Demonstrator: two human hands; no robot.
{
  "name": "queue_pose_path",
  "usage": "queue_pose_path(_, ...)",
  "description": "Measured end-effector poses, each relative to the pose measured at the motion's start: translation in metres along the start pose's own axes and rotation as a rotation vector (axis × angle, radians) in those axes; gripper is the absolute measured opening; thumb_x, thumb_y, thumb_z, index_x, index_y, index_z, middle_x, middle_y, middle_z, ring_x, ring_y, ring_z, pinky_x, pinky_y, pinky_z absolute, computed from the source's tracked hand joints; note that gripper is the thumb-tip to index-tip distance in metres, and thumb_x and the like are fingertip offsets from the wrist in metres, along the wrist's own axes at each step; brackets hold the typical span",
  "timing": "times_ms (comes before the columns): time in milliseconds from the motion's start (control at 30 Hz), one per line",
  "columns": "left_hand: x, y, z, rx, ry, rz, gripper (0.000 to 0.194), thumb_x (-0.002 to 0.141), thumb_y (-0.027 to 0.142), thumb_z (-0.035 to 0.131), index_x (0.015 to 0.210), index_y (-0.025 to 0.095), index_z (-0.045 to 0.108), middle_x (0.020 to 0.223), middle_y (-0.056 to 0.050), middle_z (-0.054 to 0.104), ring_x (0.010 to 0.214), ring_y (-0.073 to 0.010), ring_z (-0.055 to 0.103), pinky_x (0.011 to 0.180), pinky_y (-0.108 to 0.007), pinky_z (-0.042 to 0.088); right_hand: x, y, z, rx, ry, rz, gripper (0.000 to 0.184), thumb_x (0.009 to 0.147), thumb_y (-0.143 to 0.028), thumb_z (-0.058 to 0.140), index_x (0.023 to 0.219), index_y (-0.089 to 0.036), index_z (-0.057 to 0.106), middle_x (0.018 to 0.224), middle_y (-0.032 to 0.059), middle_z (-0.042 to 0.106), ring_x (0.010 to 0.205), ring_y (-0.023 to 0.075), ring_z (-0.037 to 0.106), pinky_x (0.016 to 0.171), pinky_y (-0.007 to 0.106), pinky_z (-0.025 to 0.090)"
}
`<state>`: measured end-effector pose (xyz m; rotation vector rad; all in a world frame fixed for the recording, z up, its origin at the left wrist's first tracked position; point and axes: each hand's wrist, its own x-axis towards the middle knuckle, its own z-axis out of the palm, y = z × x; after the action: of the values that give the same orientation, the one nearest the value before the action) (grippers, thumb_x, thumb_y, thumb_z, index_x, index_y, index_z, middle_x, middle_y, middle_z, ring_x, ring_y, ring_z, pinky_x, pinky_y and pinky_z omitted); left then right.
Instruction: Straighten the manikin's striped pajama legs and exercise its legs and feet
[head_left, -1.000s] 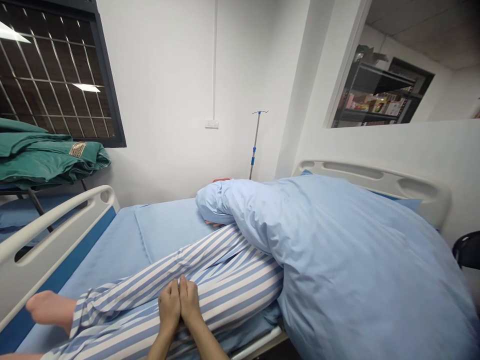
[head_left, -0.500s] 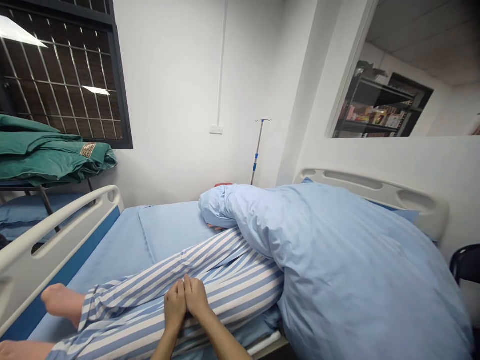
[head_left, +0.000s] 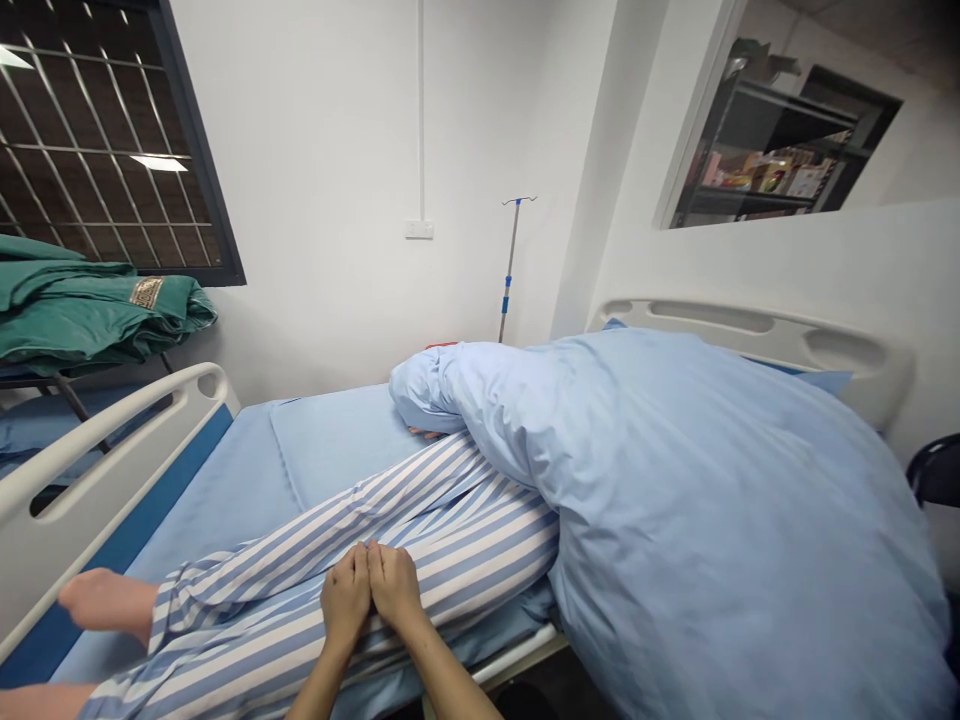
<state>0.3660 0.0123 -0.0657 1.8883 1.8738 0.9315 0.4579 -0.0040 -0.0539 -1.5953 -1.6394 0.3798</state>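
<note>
My left hand (head_left: 345, 600) and right hand (head_left: 396, 588) lie flat side by side, fingertips touching, on a leg in blue-and-white striped cotton trousers (head_left: 457, 572). Both grips open, nothing clasped, palms just down on the cloth. That leg's long axis runs diagonally across the view: upper end up-right, going under the duvet, lower end down-left toward the white plastic bed rail (head_left: 97, 480). Its foot is cut off at the frame corner, only some bare skin shows. A second striped leg (head_left: 315, 525) lies just beyond it, roughly parallel, bare foot (head_left: 105, 602) near the rail. Everything above the legs is hidden by a bunched pale blue duvet (head_left: 712, 520); a bit of another hand (head_left: 427, 433) shows at its edge, hard to make out. Under the legs, a blue bed sheet (head_left: 210, 520). Beyond: a metal IV pole (head_left: 510, 270) against the white wall, folded green cloth (head_left: 90, 315) past the rail.
</note>
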Motion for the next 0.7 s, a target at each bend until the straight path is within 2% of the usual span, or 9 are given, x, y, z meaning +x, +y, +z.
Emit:
queue_pose_path(133, 0.003, 0.005, 0.000, -0.116, -0.018, 0.014, 0.033, 0.084, 0.034, 0.034, 0.081, 0.019, 0.063, 0.087, -0.009, 0.069, 0.085, -0.0215, 0.061, 0.075, -0.030, 0.042, 0.002, 0.000, -0.003, 0.130, 0.041, 0.046, 0.055, 0.094, -0.042, 0.025, 0.066, -0.018, 0.066, 0.068, 0.0097, 0.069, 0.061, 0.0172, 0.060, 0.054, 0.025, 0.030)
queue_pose_path(200, 0.006, 0.018, -0.002, -0.240, -0.064, 0.040, 0.036, 0.084, 0.039, 0.033, 0.072, 0.019, 0.061, 0.078, -0.007, 0.068, 0.077, -0.0203, 0.060, 0.073, -0.030, 0.042, 0.005, 0.003, -0.003, 0.282, 0.075, 0.078, 0.058, 0.093, -0.045, 0.024, 0.064, -0.017, 0.065, 0.066, 0.0096, 0.068, 0.059, 0.0168, 0.059, 0.053, 0.025, 0.032)
queue_pose_path(300, 0.009, 0.048, -0.006, -0.401, -0.098, 0.076, 0.039, 0.081, 0.047, 0.035, 0.058, 0.019, 0.052, 0.061, -0.003, 0.059, 0.062, -0.0167, 0.052, 0.062, -0.027, 0.040, 0.011, 0.008, -0.004, 0.538, 0.143, 0.125, 0.062, 0.091, -0.051, 0.021, 0.063, -0.016, 0.063, 0.065, 0.0099, 0.066, 0.060, 0.0167, 0.058, 0.055, 0.024, 0.037)
queue_pose_path(400, 0.011, 0.076, -0.008, -0.517, -0.030, 0.075, 0.038, 0.078, 0.047, 0.039, 0.051, 0.020, 0.041, 0.050, 0.002, 0.045, 0.053, -0.0129, 0.042, 0.054, -0.025, 0.035, 0.015, 0.011, -0.007, 0.702, 0.158, 0.166, 0.063, 0.089, -0.056, 0.022, 0.064, -0.015, 0.062, 0.066, 0.0096, 0.066, 0.064, 0.0174, 0.059, 0.058, 0.024, 0.040)
queue_pose_path(467, 0.011, 0.085, -0.006, -0.561, 0.055, 0.017, 0.038, 0.078, 0.046, 0.040, 0.050, 0.021, 0.036, 0.047, 0.004, 0.040, 0.051, -0.0119, 0.039, 0.053, -0.025, 0.033, 0.016, 0.012, -0.008, 0.747, 0.144, 0.195, 0.063, 0.088, -0.059, 0.023, 0.063, -0.015, 0.061, 0.064, 0.0089, 0.065, 0.063, 0.0175, 0.058, 0.058, 0.024, 0.041)
queue_pose_path(600, 0.005, 0.074, 0.006, -0.554, 0.151, -0.158, 0.037, 0.079, 0.044, 0.038, 0.050, 0.021, 0.038, 0.046, 0.003, 0.043, 0.051, -0.0134, 0.042, 0.053, -0.025, 0.033, 0.016, 0.012, -0.006, 0.691, 0.182, 0.219, 0.058, 0.086, -0.058, 0.028, 0.054, -0.017, 0.053, 0.054, 0.0057, 0.058, 0.054, 0.0150, 0.051, 0.053, 0.025, 0.038)
queue_pose_path(700, 0.000, 0.055, 0.015, -0.435, 0.098, -0.137, 0.037, 0.080, 0.044, 0.036, 0.051, 0.021, 0.043, 0.048, 0.001, 0.050, 0.053, -0.0146, 0.045, 0.055, -0.026, 0.034, 0.013, 0.012, -0.004, 0.636, 0.231, 0.219, 0.053, 0.087, -0.054, 0.031, 0.051, -0.018, 0.046, 0.050, 0.0032, 0.053, 0.050, 0.0131, 0.045, 0.051, 0.025, 0.035)
